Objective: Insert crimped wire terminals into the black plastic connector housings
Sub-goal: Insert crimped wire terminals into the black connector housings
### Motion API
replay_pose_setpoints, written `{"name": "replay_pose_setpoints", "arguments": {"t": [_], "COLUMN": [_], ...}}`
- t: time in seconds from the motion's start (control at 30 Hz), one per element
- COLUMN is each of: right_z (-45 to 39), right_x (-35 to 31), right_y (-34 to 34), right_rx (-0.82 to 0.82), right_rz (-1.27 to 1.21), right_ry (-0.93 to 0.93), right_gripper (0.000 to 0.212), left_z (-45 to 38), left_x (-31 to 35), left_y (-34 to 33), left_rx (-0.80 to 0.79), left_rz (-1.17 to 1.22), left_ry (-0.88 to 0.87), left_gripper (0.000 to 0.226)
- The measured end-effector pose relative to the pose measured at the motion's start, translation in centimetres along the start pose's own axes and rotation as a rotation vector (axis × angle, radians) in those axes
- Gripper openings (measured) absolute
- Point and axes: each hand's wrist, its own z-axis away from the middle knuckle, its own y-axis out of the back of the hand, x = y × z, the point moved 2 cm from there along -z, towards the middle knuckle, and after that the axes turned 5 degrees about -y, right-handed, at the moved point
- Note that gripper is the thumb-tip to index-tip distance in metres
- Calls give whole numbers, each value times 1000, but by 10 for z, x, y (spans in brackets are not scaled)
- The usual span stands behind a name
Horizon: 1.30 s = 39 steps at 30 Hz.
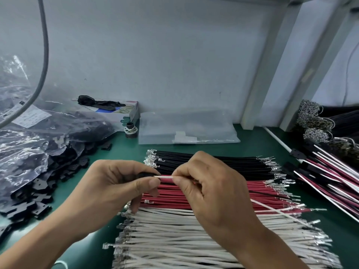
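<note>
Between the two hands, a short piece of a white wire [165, 177] is visible, and both hands are raised a little above the green table [250, 138]. The left hand [116, 183] comes from the lower left, with its thumb and index finger closed on a black connector housing [146, 174], which is mostly hidden by the fingers. The right hand [211, 189] comes from the lower right and pinches the white wire between thumb and index finger; the wire's tip meets the housing just at the left thumb. The far end of this wire passes out behind the right hand, toward the right. Under both hands lie rows of loose wires: black wires [223, 164] beyond the knuckles, red wires [171, 195] directly below, white wires [174, 230] nearer to the wrists. Left of the left hand, a pile of black housings [64, 171] lies beside a plastic bag [29, 136].
</note>
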Motion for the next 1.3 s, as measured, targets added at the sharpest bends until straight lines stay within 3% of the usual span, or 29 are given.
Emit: {"name": "replay_pose_setpoints", "arguments": {"t": [0.77,0.87,1.3], "right_z": [6,4,2], "right_x": [-4,-5,-10], "right_y": [-13,-12,-15], "right_rx": [49,23,98], "right_rz": [-118,-196,-8], "right_ry": [65,17,126], "right_gripper": [20,22,23], "left_z": [3,2,3], "left_x": [4,5,2], "left_y": [3,7,1], "left_rx": [1,-2,11], "left_rz": [-38,-38,-31], "left_ry": [-97,-92,-104], "left_gripper": [16,29,33]}}
